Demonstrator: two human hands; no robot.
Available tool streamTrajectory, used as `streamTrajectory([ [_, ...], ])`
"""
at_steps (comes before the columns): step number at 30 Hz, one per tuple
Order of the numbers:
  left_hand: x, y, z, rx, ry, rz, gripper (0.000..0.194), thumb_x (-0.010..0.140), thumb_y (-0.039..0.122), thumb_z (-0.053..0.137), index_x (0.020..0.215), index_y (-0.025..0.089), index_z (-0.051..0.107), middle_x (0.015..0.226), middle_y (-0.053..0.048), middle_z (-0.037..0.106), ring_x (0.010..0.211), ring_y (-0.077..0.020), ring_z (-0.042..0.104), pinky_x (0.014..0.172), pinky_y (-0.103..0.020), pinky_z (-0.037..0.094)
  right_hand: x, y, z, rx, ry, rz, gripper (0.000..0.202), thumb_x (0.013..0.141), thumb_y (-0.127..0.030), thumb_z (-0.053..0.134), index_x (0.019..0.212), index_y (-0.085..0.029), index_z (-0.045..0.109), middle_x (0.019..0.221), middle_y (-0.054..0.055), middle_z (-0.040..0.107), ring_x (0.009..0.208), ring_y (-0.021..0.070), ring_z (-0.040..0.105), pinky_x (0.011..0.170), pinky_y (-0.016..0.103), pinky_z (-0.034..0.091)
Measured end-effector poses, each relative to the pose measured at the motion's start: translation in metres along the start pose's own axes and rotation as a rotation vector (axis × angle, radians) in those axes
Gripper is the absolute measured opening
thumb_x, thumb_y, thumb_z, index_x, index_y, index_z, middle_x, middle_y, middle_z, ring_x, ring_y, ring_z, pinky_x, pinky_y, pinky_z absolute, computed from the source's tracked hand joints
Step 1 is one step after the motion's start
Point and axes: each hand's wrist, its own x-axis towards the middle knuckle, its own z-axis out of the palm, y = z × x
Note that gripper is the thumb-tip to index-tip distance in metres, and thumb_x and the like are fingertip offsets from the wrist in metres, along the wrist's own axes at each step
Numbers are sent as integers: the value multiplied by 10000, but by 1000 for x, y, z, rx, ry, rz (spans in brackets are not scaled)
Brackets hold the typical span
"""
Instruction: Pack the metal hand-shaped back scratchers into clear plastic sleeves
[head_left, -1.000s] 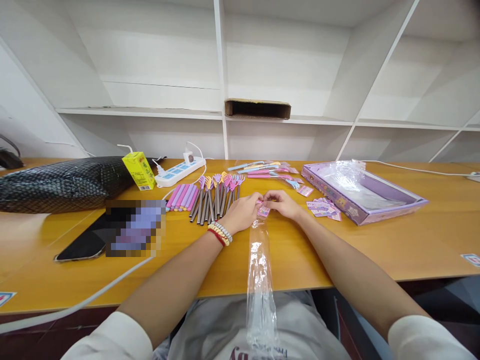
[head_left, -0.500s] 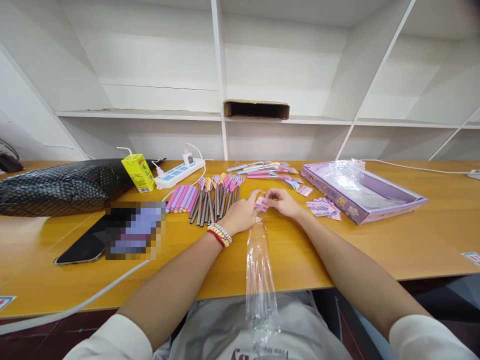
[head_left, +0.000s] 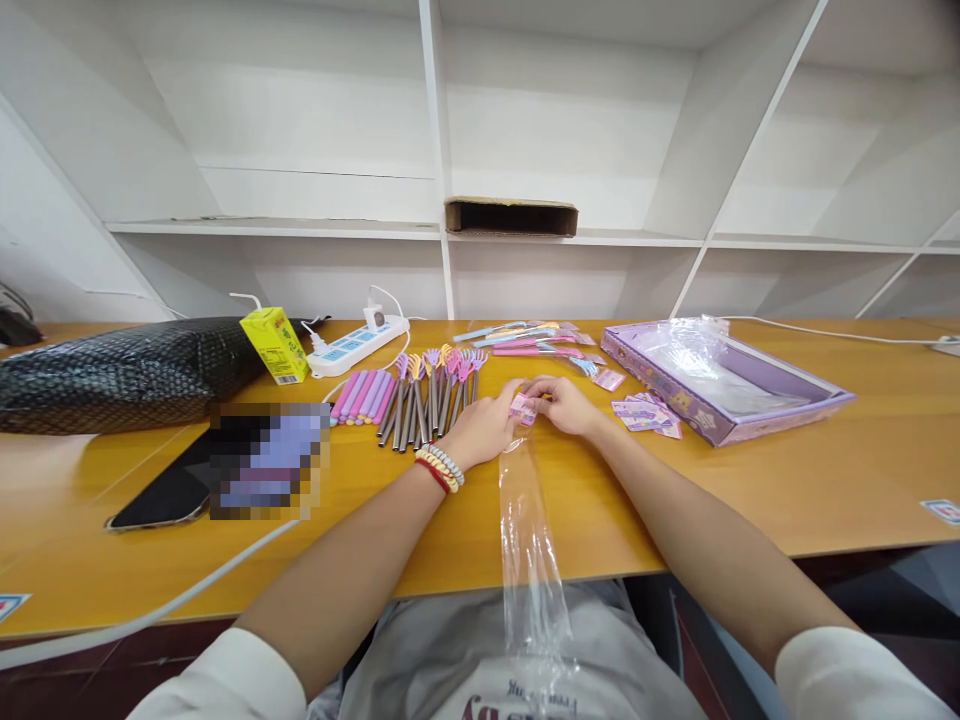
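Head view: looking down on brown tabletop (head_left: 750,500).
Clear sleeve (head_left: 529,545): long, narrow, see-through, glossy, wrinkled lengthwise; draped over near table edge onto grey shirt (head_left: 405,660), top end just below the fingers, contact there hard to tell.
Pink card (head_left: 523,408): small, printed pink/purple/white, print too small to read; between both hands, above sleeve's top end.
Left hand (head_left: 486,428): pinching card.
Right hand (head_left: 568,405): fingers bent, pinching card from right side.
Loose cards (head_left: 646,413): overlapping pile, right of right hand.
Claw sticks (head_left: 430,405): dark metal rods, pink/purple/yellow/blue claw heads, left of hands.
Foam tubes (head_left: 365,395): pink and purple, side by side, left of rods.
Purple tray (head_left: 780,425): clear plastic inside.
Bagged sticks (head_left: 525,345): beyond hands.
Cardboard box (head_left: 510,220): on shelf.
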Motion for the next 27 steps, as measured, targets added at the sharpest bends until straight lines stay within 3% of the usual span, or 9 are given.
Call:
streamTrajectory([
  [4,1,-1,0,0,1,-4,535,877,298,415,1375,228,232,987,-100,657,874,-267,634,714,-323,443,0,1,-1,15,72,49,119,694,-272,631,701,-153,633,840,48,634,808,162,569,795,306,430],
  [8,1,-3,1,-6,6,10,537,863,261,427,1368,235,247,929,-72,664,848,-244,636,697,-305,444,3,4,-6,258,148,98,229,661,-378,673,686,-159,612,719,17,605,642,121,525,633,265,432],
  [12,2,-5,3,27,-14,4,535,859,263,421,1367,208,264,810,-53,657,798,-228,634,678,-295,439,7,13,-21,443,429,178,294,671,-442,650,717,-161,577,659,1,561,533,94,464,483,230,366],
  [20,1,-5,4,29,-25,24,517,843,291,428,1338,194,317,861,-70,661,856,-247,625,709,-320,444,8,46,-62,158,946,328,392,660,-383,616,961,-134,589,671,22,589,567,130,517,548,262,420],
  [23,0,-4,3,15,-44,33,526,839,291,433,1342,191,317,911,-77,659,878,-248,621,739,-328,447,5,47,-65,130,959,349,321,660,-374,596,862,-127,629,706,39,611,591,128,523,578,260,421],
  [27,-1,-5,2,-31,-38,75,522,832,280,438,1340,217,338,1101,-82,615,966,-239,595,799,-331,447,2,40,-62,41,823,348,313,680,-394,568,812,-121,646,711,42,623,595,127,522,570,247,406],
])
